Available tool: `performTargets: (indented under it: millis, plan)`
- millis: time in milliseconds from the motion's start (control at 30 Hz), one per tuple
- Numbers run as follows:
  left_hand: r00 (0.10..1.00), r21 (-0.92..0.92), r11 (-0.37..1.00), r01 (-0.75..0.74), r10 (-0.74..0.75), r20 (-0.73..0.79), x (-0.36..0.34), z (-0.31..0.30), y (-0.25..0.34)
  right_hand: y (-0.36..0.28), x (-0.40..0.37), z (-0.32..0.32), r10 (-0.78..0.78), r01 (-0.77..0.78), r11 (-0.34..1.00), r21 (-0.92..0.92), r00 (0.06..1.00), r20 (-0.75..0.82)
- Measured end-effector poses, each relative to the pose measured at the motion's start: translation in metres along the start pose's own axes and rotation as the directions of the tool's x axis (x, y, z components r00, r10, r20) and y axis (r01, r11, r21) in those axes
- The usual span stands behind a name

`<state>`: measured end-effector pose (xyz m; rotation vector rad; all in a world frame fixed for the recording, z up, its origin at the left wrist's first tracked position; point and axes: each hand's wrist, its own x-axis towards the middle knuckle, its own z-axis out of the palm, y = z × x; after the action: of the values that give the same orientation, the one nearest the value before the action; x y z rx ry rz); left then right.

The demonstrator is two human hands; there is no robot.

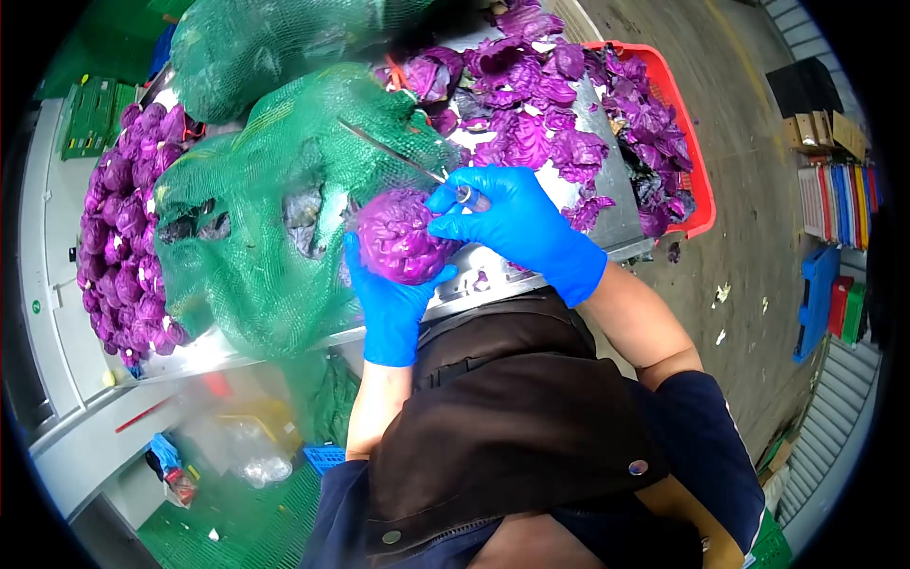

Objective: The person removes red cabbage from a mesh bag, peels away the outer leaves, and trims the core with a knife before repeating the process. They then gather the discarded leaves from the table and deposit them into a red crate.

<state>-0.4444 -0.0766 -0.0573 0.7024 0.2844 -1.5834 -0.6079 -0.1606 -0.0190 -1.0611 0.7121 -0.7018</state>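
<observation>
Dark apron (512,408) nearest; past it, a metal table (621,204) under green netting (256,142) and purple leaves (526,137), beside grey floor (739,190). Left hand (391,302), half open, cups a cabbage (403,237) over the table's edge; right hand (512,213) curls round a knife (474,199)

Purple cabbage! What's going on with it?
Someone's left hand is holding up one purple cabbage. The right hand, beside it, grips a knife, with the blade pointing away from the person. Loose purple leaves lie on the metal table, and more leaves fill a red crate. Lots of other cabbages are piled past the green net.
</observation>
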Motion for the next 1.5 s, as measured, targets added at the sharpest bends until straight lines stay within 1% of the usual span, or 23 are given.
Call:
performTargets:
  millis: [100,267,333,367,400,433,500,533,567,600,667,700,800,833,933,1067,1100,1133,1167,1233,1367,1467,1500]
  plan:
    - [0.998,0.193,0.980,-0.046,0.037,0.054,-0.009,-0.011,0.013,-0.007,0.019,0.011,0.204,-0.191,0.974,-0.125,0.974,0.101]
    - [0.979,0.667,0.717,-0.201,0.118,0.169,-0.030,0.000,0.033,0.003,0.039,0.046,0.326,-0.361,0.915,0.178,0.924,0.200]
    - [0.919,0.607,0.736,-0.301,0.055,0.389,-0.027,-0.016,0.051,0.012,0.047,0.052,0.338,-0.398,0.870,0.291,0.911,0.237]
    - [0.902,0.866,0.256,-0.430,0.155,0.402,-0.030,-0.020,0.056,0.015,0.053,0.055,0.322,-0.409,0.850,0.333,0.902,0.286]
    - [0.860,0.873,-0.302,-0.383,0.229,0.457,-0.031,-0.023,0.061,0.012,0.054,0.064,0.256,-0.292,0.920,0.260,0.953,0.163]
    - [0.863,0.818,-0.466,-0.338,0.192,0.466,-0.033,-0.017,0.071,0.008,0.054,0.076,0.170,-0.176,0.970,0.169,0.984,0.045]
    - [0.902,0.914,0.113,-0.391,0.244,0.355,-0.033,-0.027,0.082,0.010,0.055,0.094,-0.081,0.075,0.993,-0.090,0.995,-0.062]
    - [0.932,0.776,0.517,-0.362,0.182,0.313,-0.031,-0.030,0.088,0.018,0.058,0.101,-0.323,0.312,0.927,-0.211,0.946,-0.022]
    - [0.956,0.397,0.890,-0.222,0.119,0.269,-0.029,-0.034,0.093,0.015,0.054,0.107,-0.360,0.341,0.857,-0.387,0.933,0.026]
    - [0.973,0.017,0.998,-0.060,0.055,0.223,-0.027,-0.035,0.100,0.010,0.051,0.113,-0.384,0.361,0.755,-0.547,0.920,0.077]
    - [0.955,-0.225,0.969,0.100,-0.030,0.295,-0.027,-0.032,0.112,0.009,0.056,0.125,-0.229,0.254,0.738,-0.625,0.966,0.122]
    - [0.980,-0.078,0.997,-0.026,0.040,0.194,-0.029,-0.043,0.113,0.010,0.060,0.128,-0.149,0.203,0.720,-0.664,0.979,0.138]
    - [0.921,0.009,1.000,-0.023,0.018,0.390,-0.027,-0.058,0.127,0.022,0.075,0.133,-0.274,0.361,0.660,-0.659,0.932,0.236]
    - [0.943,-0.024,1.000,0.020,-0.011,0.332,-0.031,-0.057,0.130,0.018,0.078,0.136,-0.293,0.409,0.592,-0.694,0.912,0.287]
    - [0.964,0.015,0.999,0.046,-0.048,0.263,-0.033,-0.067,0.136,0.010,0.083,0.141,-0.170,0.291,0.612,-0.735,0.957,0.237]
    - [0.979,0.072,0.993,0.089,-0.101,0.176,-0.032,-0.078,0.142,0.019,0.095,0.149,-0.234,0.197,0.943,-0.267,0.966,-0.114]
    - [0.960,0.594,0.777,-0.209,0.048,0.275,-0.035,-0.076,0.145,0.012,0.091,0.148,-0.266,0.195,0.814,-0.547,0.962,-0.054]
    - [0.910,0.882,0.241,-0.405,0.195,0.365,-0.038,-0.075,0.148,0.012,0.087,0.152,-0.216,0.191,0.726,-0.661,0.975,0.044]
    - [0.923,0.740,0.553,-0.383,0.187,0.337,-0.036,-0.082,0.149,0.013,0.081,0.157,-0.150,0.197,0.621,-0.759,0.980,0.131]
    - [0.920,0.799,0.456,-0.391,0.173,0.351,-0.029,-0.088,0.150,0.011,0.073,0.167,-0.045,0.222,0.396,-0.891,0.974,0.223]
    - [0.873,0.918,-0.241,-0.314,0.307,0.379,-0.043,-0.076,0.154,0.022,0.080,0.160,-0.012,0.127,0.689,-0.713,0.986,0.164]
    - [0.854,0.916,-0.209,-0.343,0.338,0.397,-0.029,-0.097,0.151,0.026,0.092,0.141,0.022,0.017,0.875,-0.485,0.997,0.073]
    - [0.866,0.923,-0.094,-0.374,0.320,0.384,-0.028,-0.099,0.152,-0.008,0.086,0.146,0.116,-0.087,0.905,-0.417,0.992,0.044]
